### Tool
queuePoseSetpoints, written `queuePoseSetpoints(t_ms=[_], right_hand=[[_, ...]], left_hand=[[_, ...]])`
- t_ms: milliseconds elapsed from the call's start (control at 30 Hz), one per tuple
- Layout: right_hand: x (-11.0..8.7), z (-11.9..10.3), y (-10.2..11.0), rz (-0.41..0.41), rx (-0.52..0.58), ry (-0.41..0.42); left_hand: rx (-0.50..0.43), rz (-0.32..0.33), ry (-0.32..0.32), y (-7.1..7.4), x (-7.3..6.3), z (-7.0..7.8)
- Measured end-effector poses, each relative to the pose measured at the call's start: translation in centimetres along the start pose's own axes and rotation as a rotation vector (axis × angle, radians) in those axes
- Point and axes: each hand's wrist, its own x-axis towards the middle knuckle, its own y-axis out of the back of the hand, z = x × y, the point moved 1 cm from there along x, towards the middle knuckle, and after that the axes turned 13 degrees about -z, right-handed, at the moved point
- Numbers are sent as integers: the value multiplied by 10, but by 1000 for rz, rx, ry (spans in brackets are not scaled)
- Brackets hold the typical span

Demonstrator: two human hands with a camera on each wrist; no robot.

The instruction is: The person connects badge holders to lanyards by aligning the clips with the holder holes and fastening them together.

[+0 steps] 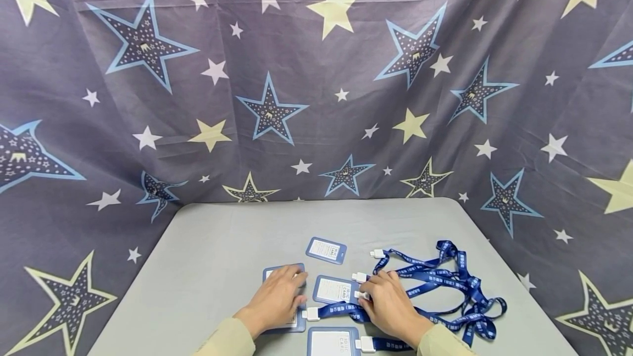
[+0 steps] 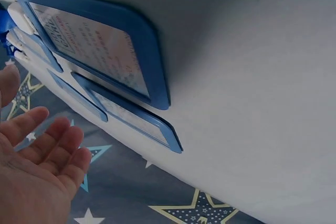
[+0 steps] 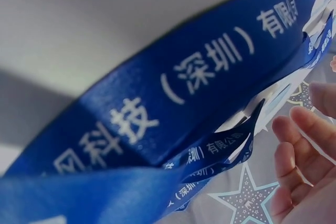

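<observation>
My left hand (image 1: 278, 296) lies over a blue-framed card holder (image 1: 295, 324) and covers its middle. In the left wrist view its fingers (image 2: 65, 142) bend loosely, with nothing between them and the thumb. My right hand (image 1: 390, 304) is over the blue lanyards, its thumb and fingertips right at a white clip (image 1: 362, 294) by the end of the middle card holder (image 1: 332, 290). The right wrist view shows its fingers (image 3: 286, 158) loosely bent with no object seen between them. A printed lanyard strap (image 3: 194, 82) crosses that view. Another white clip (image 1: 311, 313) points to the left-hand holder.
One card holder (image 1: 326, 250) lies farther back; a front one (image 1: 333, 342) has a clip (image 1: 366, 344) at its end. Tangled lanyards (image 1: 467, 284) cover the right of the grey table (image 1: 222, 246). A star-patterned cloth (image 1: 316, 70) hangs around it.
</observation>
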Motion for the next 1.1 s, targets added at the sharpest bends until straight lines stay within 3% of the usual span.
queuePoseSetpoints(t_ms=[500, 1100], right_hand=[[5, 5, 3, 28, -16, -4], [14, 15, 0, 10, -25, -65]], left_hand=[[-10, 33, 10, -1, -13, -8], [-14, 41, -3, 3, -28, -6]])
